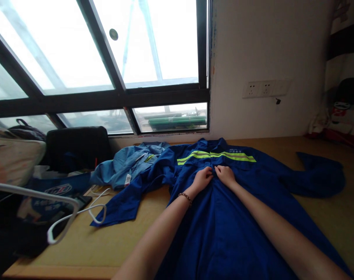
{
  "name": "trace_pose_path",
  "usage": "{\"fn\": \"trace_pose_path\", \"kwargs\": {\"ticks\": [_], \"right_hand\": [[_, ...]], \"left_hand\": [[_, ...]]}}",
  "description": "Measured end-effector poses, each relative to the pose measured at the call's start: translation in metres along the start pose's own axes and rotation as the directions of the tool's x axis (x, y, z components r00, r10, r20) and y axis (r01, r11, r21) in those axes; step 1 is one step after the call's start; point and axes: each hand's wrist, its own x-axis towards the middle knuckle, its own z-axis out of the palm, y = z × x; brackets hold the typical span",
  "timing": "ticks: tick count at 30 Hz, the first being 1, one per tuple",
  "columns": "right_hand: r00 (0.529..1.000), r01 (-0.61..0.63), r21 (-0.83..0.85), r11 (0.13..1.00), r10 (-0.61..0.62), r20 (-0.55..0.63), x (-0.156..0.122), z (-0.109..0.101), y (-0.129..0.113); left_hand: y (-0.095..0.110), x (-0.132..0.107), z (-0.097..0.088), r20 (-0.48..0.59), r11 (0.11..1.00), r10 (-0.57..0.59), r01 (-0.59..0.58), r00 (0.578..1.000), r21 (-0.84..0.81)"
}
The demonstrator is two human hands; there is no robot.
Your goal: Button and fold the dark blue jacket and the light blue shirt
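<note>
Lying under left hand [203, 177] and right hand [225, 175], both pinching it: blue garment [219, 210]

Nothing reads clearly: lettering [235, 151] on dark-blue garment [217, 225] beyond right hand [225, 175]; label [127, 180] on light-blue clothing [121, 161] and print [58, 189] on cloth [80, 181] left of left hand [202, 177].
</note>
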Motion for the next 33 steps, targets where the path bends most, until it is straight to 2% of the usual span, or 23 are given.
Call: {"fn": "trace_pose_path", "kwargs": {"ticks": [5,11,14,17,19,21,23,25,28,31,33], "right_hand": [[0.999,-0.011,-0.007,1.0,0.011,0.031,0.03,-0.001,0.008],[0.996,-0.026,-0.012,1.0,0.027,0.089,0.046,0.001,0.007],[0.996,-0.032,-0.012,0.999,0.033,0.086,0.03,0.001,0.001],[0.999,-0.038,-0.017,0.999,0.038,0.029,-0.008,0.002,-0.005],[0.999,0.034,-0.006,0.999,-0.035,-0.042,-0.038,0.002,-0.003],[0.984,0.153,0.03,0.988,-0.15,-0.093,-0.062,0.001,0.003],[0.967,0.24,0.097,0.966,-0.229,-0.108,-0.076,-0.003,0.012],[0.966,0.248,0.184,0.951,-0.229,-0.117,-0.076,-0.007,0.021],[0.98,0.179,0.292,0.939,-0.145,-0.134,-0.062,-0.011,0.03],[0.987,0.12,0.362,0.924,-0.071,-0.146,-0.051,-0.013,0.032],[0.983,0.108,0.417,0.903,-0.034,-0.18,-0.052,-0.016,0.029]], "left_hand": [[-0.006,0.027,0.007,-0.109,0.994,-0.084,0.091,0.99,0.062],[-0.007,0.035,0.013,-0.146,0.989,-0.102,0.116,0.984,0.088],[-0.004,0.033,0.011,-0.15,0.987,-0.094,0.112,0.984,0.111],[0.002,0.031,0.009,-0.14,0.983,-0.083,0.104,0.987,0.152],[0.006,0.03,0.008,-0.132,0.982,-0.095,0.115,0.987,0.148],[0.011,0.029,0.007,-0.143,0.983,-0.131,0.147,0.981,0.111],[0.014,0.029,0.008,-0.176,0.982,-0.17,0.181,0.97,0.049],[0.016,0.029,0.008,-0.213,0.982,-0.189,0.187,0.958,-0.032],[0.016,0.025,0.01,-0.223,0.959,-0.233,0.187,0.947,-0.212],[0.018,0.013,0.014,-0.106,0.85,-0.392,0.315,0.914,-0.423],[0.02,0.001,0.019,0.009,0.778,-0.456,0.404,0.89,-0.481]]}}
